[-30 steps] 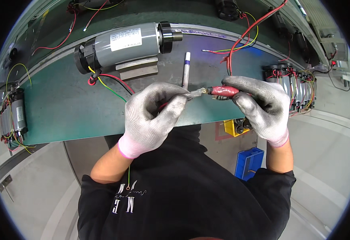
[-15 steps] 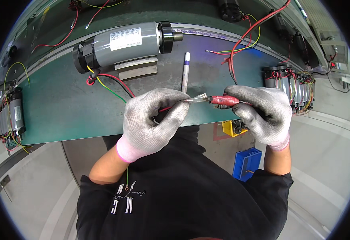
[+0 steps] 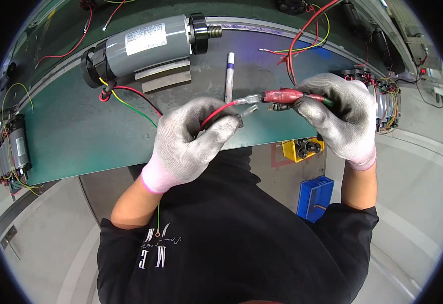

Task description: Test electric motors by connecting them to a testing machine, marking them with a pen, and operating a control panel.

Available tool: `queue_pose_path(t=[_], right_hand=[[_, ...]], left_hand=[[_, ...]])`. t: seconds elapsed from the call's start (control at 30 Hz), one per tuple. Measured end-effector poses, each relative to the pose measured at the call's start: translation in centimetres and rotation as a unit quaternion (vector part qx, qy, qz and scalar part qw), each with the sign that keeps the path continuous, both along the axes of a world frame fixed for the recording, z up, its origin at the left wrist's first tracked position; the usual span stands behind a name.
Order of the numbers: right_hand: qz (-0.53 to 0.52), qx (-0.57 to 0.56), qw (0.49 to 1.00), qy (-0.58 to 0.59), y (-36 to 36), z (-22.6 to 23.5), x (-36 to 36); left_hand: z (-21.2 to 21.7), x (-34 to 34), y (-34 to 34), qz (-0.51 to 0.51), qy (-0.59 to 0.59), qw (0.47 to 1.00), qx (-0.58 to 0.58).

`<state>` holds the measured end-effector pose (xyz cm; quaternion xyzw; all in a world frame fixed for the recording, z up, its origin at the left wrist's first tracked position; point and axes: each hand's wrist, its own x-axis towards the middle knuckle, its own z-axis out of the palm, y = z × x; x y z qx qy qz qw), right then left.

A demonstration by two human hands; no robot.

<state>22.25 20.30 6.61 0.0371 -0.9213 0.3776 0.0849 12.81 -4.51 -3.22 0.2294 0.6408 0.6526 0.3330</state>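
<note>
Two small clear-sleeved connectors and two taped plugs are held above the front part of a green workbench (image 3: 100, 142), between two gloved hands. By the left hand (image 3: 191, 142), thumb and fingertips are closed in a pinch at the base of the lower connector (image 3: 250, 111), which is pointed up and to the right. A red wire (image 3: 218, 112) is bent out over the same fingers and is ended by the upper connector (image 3: 249, 100), whose tip is met by the end of the red plug (image 3: 282, 95). How far the two are joined cannot be told.

The red plug is gripped between the thumb and fingers of the right hand (image 3: 338, 119). Just under it a black plug (image 3: 281, 107) is carried, its end turned toward the lower connector but separated from it by a gap.

Beyond the left hand, a grey motor (image 3: 148, 43) is rested on a metal block (image 3: 165, 81); its red and black leads are run down toward that hand, and are hidden behind it. A white marker (image 3: 230, 76) is laid between the motor and a red cable (image 3: 310, 22). More motors are grouped at the left (image 3: 21, 142) and right. Below the bench edge, a yellow bin (image 3: 288, 151) and a blue bin (image 3: 308, 195) are seen.
</note>
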Motion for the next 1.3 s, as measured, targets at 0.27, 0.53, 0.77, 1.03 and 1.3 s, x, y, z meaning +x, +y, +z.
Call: queue_pose_path(t=[0.27,0.53,0.77,1.03,1.3], right_hand=[[-0.018,0.001,0.999,-0.031,-1.2,-0.2,0.0],[-0.010,-0.007,0.999,-0.034,-1.1,-0.2,0.0],[0.018,0.040,0.997,-0.066,-0.6,-0.1,0.1],[0.035,-0.029,0.998,-0.047,0.0,-3.2,0.6],[0.029,0.141,0.990,0.000,6.0,-11.6,1.3]], left_hand=[[-0.4,0.1,0.0,0.035,0.074,0.996,0.029],[0.0,0.0,0.0,0.044,0.068,0.996,0.030],[-0.5,-0.3,-0.2,0.024,0.103,0.994,0.001],[-0.2,-0.2,1.5,0.015,0.081,0.997,-0.010],[-0.1,-11.3,3.1,0.045,0.710,0.698,-0.083]])
